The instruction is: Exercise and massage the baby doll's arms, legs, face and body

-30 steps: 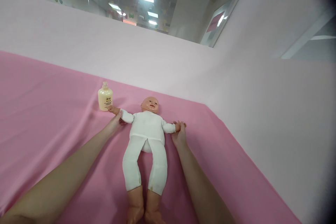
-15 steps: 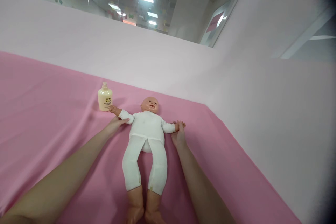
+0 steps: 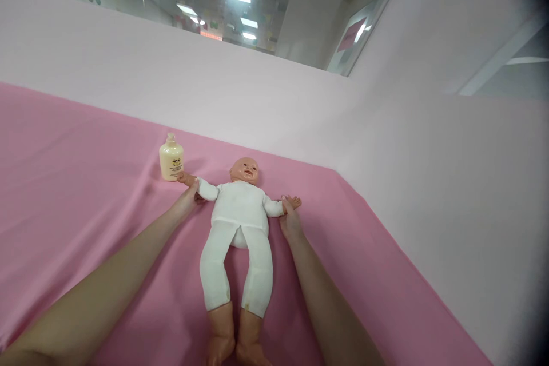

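A baby doll in a white cloth body lies on its back on the pink sheet, head away from me and arms spread wide. My left hand is closed around the doll's wrist on the left, thumb on top and the other fingers partly hidden beneath. On the other side, my right hand grips the doll's other wrist, its thumb across it. A cream pump bottle stands upright right by the doll's left-side hand.
Behind the sheet rises a white wall, continuing along the right side. Above it a window shows ceiling lights. The sheet's edge slants down toward the lower right.
My left thumb has shifted from the doll's sleeve up to its wrist. My right thumb now lies across the other wrist. The doll's arms have barely moved; the bottle stays put.
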The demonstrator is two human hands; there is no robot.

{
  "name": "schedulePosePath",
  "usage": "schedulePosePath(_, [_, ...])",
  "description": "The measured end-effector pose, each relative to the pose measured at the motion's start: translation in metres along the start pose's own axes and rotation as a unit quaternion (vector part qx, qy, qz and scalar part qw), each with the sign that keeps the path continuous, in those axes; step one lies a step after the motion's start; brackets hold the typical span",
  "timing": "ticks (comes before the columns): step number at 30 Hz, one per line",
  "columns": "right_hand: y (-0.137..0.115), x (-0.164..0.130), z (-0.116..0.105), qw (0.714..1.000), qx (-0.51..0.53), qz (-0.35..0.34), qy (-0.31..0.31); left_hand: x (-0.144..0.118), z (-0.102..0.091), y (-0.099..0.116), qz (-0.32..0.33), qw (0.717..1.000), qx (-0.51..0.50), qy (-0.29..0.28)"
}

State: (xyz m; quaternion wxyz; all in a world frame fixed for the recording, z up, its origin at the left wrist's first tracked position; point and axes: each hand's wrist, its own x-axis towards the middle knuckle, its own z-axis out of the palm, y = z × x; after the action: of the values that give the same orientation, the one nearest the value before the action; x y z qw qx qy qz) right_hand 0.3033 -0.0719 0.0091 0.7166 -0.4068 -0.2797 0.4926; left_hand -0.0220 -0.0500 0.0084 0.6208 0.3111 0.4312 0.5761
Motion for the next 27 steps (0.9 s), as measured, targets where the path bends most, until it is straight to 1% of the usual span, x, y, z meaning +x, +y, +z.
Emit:
schedulePosePath(5, [0.002,-0.001,-0.001,1.0,-0.021,0.003,-0.017,0.001,-0.006,-0.005,0.037,0.998,0.014,-0.055])
schedulePosePath(7, [0.0,-0.002,-0.002,0.999,-0.026,0.008,-0.017,0.002,-0.008,-0.005,0.041,0.997,0.026,-0.064])
schedulePosePath(12, [-0.005,-0.004,0.0,1.0,-0.021,0.016,-0.004,0.002,-0.01,-0.007,0.06,0.995,0.043,-0.063])
schedulePosePath(15, [-0.006,-0.005,0.003,1.0,0.003,0.013,0.014,0.002,-0.012,-0.009,0.068,0.994,0.049,-0.066])
schedulePosePath(19, [-0.006,-0.005,0.004,0.999,0.017,0.015,0.049,0.002,-0.012,-0.009,0.064,0.994,0.035,-0.076])
schedulePosePath(22, [-0.006,-0.004,0.003,0.998,0.003,0.012,0.057,0.002,-0.012,-0.009,0.067,0.994,0.024,-0.084])
schedulePosePath(27, [-0.007,-0.003,-0.002,0.997,0.0,0.043,0.063,0.004,-0.012,-0.009,0.064,0.995,0.015,-0.072])
